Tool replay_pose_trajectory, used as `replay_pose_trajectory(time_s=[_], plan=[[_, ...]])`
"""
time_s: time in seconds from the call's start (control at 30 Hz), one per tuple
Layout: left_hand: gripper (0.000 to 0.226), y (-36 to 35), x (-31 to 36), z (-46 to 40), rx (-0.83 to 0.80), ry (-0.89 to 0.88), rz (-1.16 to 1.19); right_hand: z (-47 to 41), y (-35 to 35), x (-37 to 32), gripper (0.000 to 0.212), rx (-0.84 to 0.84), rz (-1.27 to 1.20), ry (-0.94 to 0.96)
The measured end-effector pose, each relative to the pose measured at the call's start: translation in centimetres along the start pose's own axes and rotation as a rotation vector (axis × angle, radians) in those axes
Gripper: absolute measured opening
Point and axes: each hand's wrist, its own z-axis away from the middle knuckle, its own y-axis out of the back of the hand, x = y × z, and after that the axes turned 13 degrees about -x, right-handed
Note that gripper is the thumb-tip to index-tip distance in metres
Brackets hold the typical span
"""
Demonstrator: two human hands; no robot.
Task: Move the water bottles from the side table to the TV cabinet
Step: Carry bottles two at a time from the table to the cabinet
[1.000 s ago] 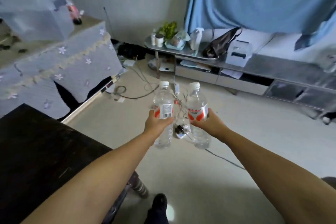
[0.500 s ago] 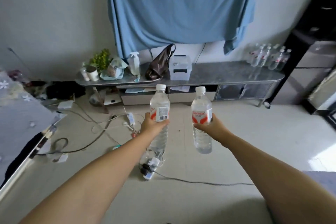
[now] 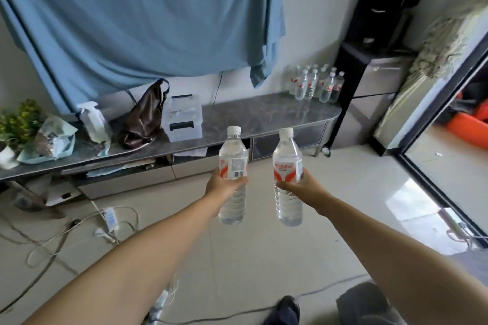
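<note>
The left hand [image 3: 224,185] is gripping a water bottle [image 3: 233,166] around its middle, fingers wrapped just under the label, and the right hand [image 3: 298,187] is gripping a second water bottle [image 3: 287,174] the same way. Both bottles are standing upright in the air, side by side but apart, above the floor [image 3: 343,192]. Beyond the hands the TV cabinet [image 3: 264,111] is stretching along the wall, its worktop carrying a clear storage box [image 3: 184,121] and a brown bag [image 3: 144,116] beyond the left hand, and a cluster of water bottles [image 3: 315,84] at its far end beyond the right hand. A blue cloth [image 3: 132,13] is hanging above.
</note>
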Motion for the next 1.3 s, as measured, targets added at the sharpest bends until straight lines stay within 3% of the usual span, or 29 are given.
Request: replay_pose_trajectory(time_s=[0.33, 0.53, 0.77, 0.93, 1.13, 1.3], plan=[[0.059, -13.3, 10.8, -17.1, -0.072, 0.042, -0.007, -9.0, 22.2, 1.2, 0.025, 0.078, -0.011, -0.052], [0.062, -17.8, 15.2, -27.0, -0.097, 0.047, -0.055, -15.3, 29.4, 1.5, 0.024, 0.107, -0.007, -0.056], [0.049, -22.2, 22.0, -43.4, -0.192, 0.002, -0.045, -28.0, 39.8, 1.3, 0.03, 0.19, 0.023, -0.128], [0.045, -24.5, 27.8, -53.6, -0.24, 0.027, -0.081, -35.6, 48.1, 0.1, 0.043, 0.268, -0.022, -0.203], [0.049, -26.9, 31.6, -62.3, -0.279, 0.1, -0.115, -42.6, 55.3, 0.1, 0.029, 0.29, -0.028, -0.228], [0.043, -29.0, 32.2, -68.9, -0.277, 0.148, -0.127, -49.0, 59.9, 2.2, 0.056, 0.327, -0.024, -0.355]])
